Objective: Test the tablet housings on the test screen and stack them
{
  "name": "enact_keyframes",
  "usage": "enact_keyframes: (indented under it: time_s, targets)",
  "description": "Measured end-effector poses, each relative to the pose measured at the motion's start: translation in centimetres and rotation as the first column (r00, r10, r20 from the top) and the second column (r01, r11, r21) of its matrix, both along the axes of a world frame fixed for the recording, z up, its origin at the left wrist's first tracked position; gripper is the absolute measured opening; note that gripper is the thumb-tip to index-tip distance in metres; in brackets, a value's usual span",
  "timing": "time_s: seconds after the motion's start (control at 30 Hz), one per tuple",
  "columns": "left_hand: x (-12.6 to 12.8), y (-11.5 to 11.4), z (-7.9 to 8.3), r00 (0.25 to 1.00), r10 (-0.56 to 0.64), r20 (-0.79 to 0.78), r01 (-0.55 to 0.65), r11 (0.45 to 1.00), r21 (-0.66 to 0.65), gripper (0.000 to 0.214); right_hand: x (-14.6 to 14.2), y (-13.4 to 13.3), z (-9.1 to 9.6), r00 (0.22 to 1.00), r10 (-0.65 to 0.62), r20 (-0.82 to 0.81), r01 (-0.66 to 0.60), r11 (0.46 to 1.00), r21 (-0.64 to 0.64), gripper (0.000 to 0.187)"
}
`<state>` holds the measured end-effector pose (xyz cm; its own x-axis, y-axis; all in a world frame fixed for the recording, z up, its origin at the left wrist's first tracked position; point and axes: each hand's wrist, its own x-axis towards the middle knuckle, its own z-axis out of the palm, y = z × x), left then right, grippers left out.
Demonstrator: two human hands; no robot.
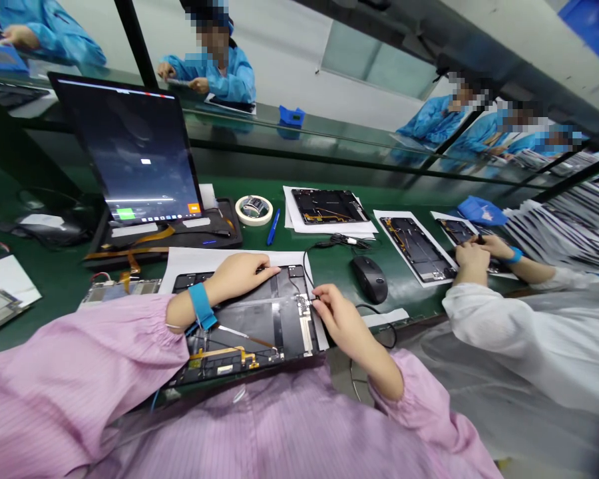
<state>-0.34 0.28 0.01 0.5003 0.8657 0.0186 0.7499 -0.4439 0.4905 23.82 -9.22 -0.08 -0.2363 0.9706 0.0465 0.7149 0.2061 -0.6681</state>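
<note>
An opened black tablet-like housing [292, 326] with orange ribbon cables and a small board lies on white paper in front of me. My left hand [242, 276] rests flat across its far side, fingers stretched out and holding nothing. At the housing's right edge, my right hand [337, 316] is closed in a pinch on the end of a thin black cable [305, 266], right beside the small circuit board [304, 305]. Whether the plug sits in the board's socket I cannot tell. A blue band [202, 306] circles my left wrist.
Behind stands a lit screen [140, 153] on a black base. Nearby are a tape roll [239, 216], blue pen [273, 227], black mouse [369, 279] and coiled cable [349, 241]. More opened housings [416, 246] lie rightward, where a co-worker's hands [474, 259] work on one.
</note>
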Motion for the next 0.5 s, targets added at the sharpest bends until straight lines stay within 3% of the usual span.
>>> enact_keyframes:
  time_s: [0.1,0.17,0.23,0.3,0.33,0.4,0.5]
  targets:
    - [0.0,0.0,-0.2,1.000,-0.004,0.007,0.004,1.000,0.005,0.048,-1.4,-0.9,0.0,0.936,-0.013,0.352,-0.064,0.977,0.205,0.036]
    - [0.0,0.1,-0.3,1.000,-0.008,0.008,0.008,1.000,0.008,0.049,-2.0,-1.1,0.1,0.898,-0.004,0.439,-0.112,0.965,0.237,0.039]
    - [0.0,0.1,-0.4,1.000,-0.003,0.010,0.003,1.000,0.009,0.049,-1.4,-0.7,0.5,0.902,0.014,0.431,-0.118,0.969,0.216,0.038]
    - [0.0,0.2,-0.4,1.000,0.004,0.016,-0.005,1.000,0.019,0.049,0.8,0.1,1.0,0.923,-0.083,0.377,-0.030,0.958,0.284,0.035]
    - [0.0,0.1,-0.4,1.000,0.005,0.020,-0.005,1.000,0.030,0.049,2.4,0.7,1.2,0.922,-0.172,0.347,0.041,0.935,0.353,0.035]
    - [0.0,0.0,-0.2,1.000,-0.001,0.030,-0.001,0.998,0.056,0.048,6.0,1.8,1.2,0.859,-0.430,0.278,0.222,0.801,0.556,0.037]
    - [0.1,0.0,-0.1,0.999,0.000,0.041,-0.003,0.997,0.075,0.044,10.1,3.7,-0.2,0.852,-0.453,0.261,0.211,0.755,0.621,0.063]
